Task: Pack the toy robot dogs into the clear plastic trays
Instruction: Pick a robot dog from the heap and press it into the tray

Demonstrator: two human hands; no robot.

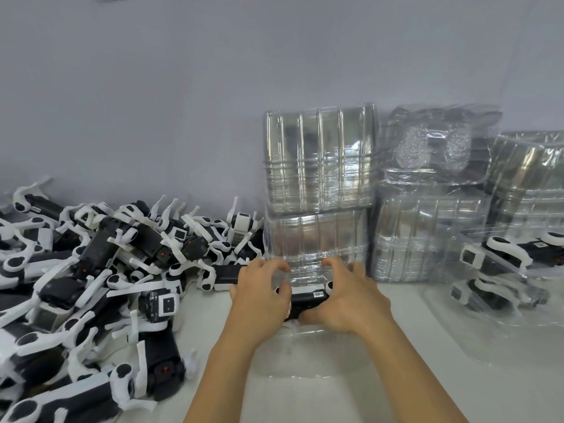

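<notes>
Nearest you, a clear plastic tray [305, 352] lies on the white tabletop [219, 331]. At its far edge your left hand [259, 300] and right hand [348, 300] each grip one black-and-white toy robot dog [308, 300]. Farther left lies the heap of loose dogs [91, 285]; stacked empty trays [319, 184] stand behind.

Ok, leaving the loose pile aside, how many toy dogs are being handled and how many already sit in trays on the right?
Held toy dog, gripped by the left hand and right hand: 1
Packed toy dogs in the right-side trays: 2, an upper one and a lower one
Total: 3
The loose pile is too tangled to count.
</notes>
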